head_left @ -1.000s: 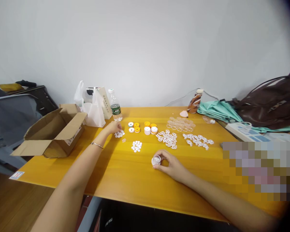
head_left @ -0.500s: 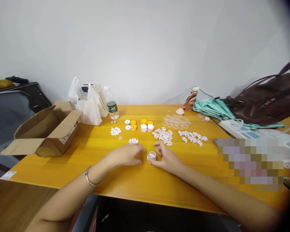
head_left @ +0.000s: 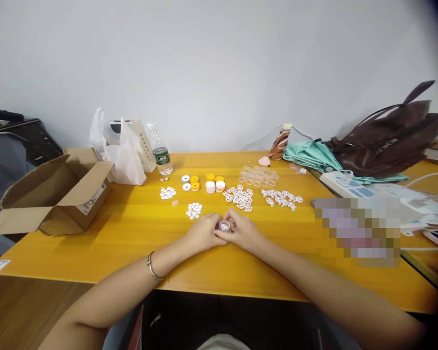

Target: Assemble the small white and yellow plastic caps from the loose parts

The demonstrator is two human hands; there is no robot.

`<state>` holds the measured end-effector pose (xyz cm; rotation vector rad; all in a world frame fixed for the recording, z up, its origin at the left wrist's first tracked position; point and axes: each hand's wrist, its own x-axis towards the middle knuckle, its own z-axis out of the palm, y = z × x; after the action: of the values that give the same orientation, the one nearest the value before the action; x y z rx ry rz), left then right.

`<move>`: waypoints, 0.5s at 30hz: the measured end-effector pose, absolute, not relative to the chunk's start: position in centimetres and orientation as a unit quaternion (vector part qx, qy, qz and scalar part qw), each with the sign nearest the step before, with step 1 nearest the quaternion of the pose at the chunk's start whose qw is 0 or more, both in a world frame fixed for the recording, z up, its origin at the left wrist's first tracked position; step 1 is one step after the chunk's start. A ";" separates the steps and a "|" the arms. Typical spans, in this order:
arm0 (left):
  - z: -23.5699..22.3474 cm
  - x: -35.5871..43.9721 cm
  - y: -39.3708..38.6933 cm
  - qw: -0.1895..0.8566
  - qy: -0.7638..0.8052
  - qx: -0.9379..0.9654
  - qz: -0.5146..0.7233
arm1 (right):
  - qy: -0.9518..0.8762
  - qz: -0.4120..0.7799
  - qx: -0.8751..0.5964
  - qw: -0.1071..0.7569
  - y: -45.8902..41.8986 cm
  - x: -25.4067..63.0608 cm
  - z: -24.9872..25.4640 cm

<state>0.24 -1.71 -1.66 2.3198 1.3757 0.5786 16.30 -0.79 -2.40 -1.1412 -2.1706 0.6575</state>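
A small clear round cup (head_left: 224,226) with white parts inside sits between my two hands near the front of the table. My left hand (head_left: 203,234) grips its left side, and my right hand (head_left: 244,230) is closed around its right side. The fingers partly hide the cup. Just beyond my left hand lie small white round pieces (head_left: 194,210). Farther back are white and yellow round caps (head_left: 210,187). White openwork pieces (head_left: 240,198) lie behind my right hand, with another group of white pieces (head_left: 282,198) to their right.
Several clear rings (head_left: 259,176) are grouped at the back. An open cardboard box (head_left: 76,199), a white plastic bag (head_left: 126,158) and a water bottle (head_left: 161,150) stand on the left. A brown bottle (head_left: 280,143), teal cloth (head_left: 311,155), brown bag (head_left: 383,141) and power strip (head_left: 345,183) are on the right.
My left hand has moved right to the clear cup and grips it together with my right hand. The white round pieces beyond it show more fully. The view has shifted slightly.
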 end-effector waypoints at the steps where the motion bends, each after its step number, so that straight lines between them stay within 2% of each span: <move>1: -1.7 0.3 -1.7 0.204 0.488 0.823 0.207 | -0.818 0.243 -0.430 0.294 -0.9 16.3 -2.3; 10: -2.4 -0.1 -0.8 0.337 0.444 0.797 0.231 | -0.864 0.214 -0.385 0.242 -0.9 16.8 -1.6; 15: -2.3 -0.3 -0.8 0.350 0.419 0.802 0.243 | -0.920 0.185 -0.261 0.225 -0.7 17.7 -0.4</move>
<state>-0.29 -0.79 -2.32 2.0767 1.0847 0.6304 17.71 -0.74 -0.35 -0.7203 -2.5388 0.5096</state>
